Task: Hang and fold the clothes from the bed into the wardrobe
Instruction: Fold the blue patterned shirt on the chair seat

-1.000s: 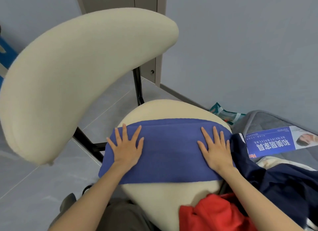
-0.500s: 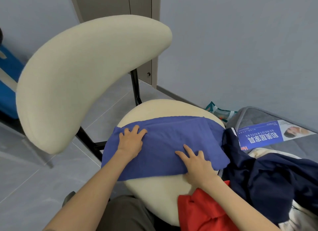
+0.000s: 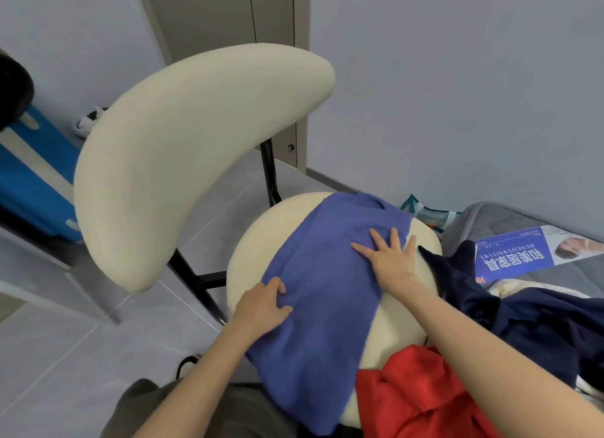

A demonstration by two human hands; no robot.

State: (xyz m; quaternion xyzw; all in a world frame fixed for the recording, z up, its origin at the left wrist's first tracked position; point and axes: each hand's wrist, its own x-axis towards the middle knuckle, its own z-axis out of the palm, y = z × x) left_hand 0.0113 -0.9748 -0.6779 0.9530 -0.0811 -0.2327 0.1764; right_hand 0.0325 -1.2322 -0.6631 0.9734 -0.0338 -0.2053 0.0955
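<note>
Folded blue fabric garment beneath both hands | left hand grips its edge | right hand flat, fingers spread

Folded cloth: plain medium blue, no pattern.
Chair seat: plain cream.
Chair backrest: the same cream, unpatterned.
Chair frame: black.
Crumpled garment: solid bright red.
Dark garment: deep navy, plain.
Leaflet: blue panel with white characters, white at its far end, a red mark at the near corner.
Bed cover: grey.
Packet: teal and white.
Wall: pale blue-grey.
Floor: grey tiles with thin pale joints.
Box: bright blue with a cream band.
</note>
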